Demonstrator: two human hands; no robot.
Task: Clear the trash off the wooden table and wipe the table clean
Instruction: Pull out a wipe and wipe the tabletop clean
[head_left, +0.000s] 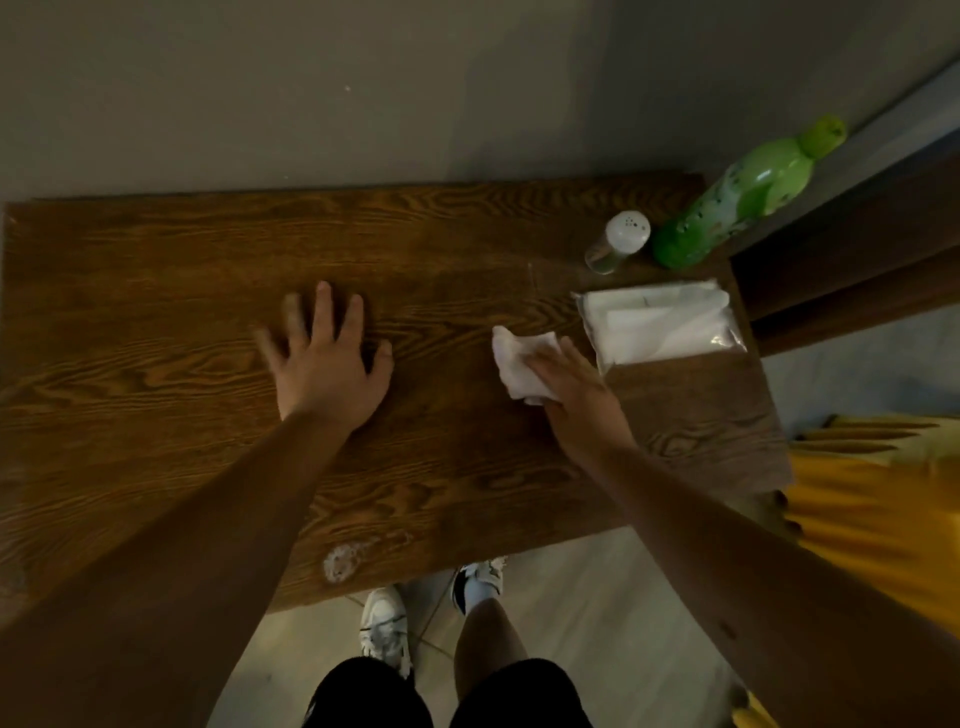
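Note:
The dark wooden table (156, 312) fills the middle of the view and stands against a grey wall. My left hand (324, 358) lies flat on the tabletop near its centre, fingers spread, holding nothing. My right hand (576, 387) presses a crumpled white tissue (514, 361) onto the wood to the right of centre. A pale worn spot (340, 561) shows near the table's front edge.
A plastic pack of white tissues (660, 322) lies at the table's right side. Behind it stand a small white-capped shaker (618, 241) and a green bottle (743, 195). Yellow fabric (872, 509) sits off the right edge. My legs and white shoes are below the front edge.

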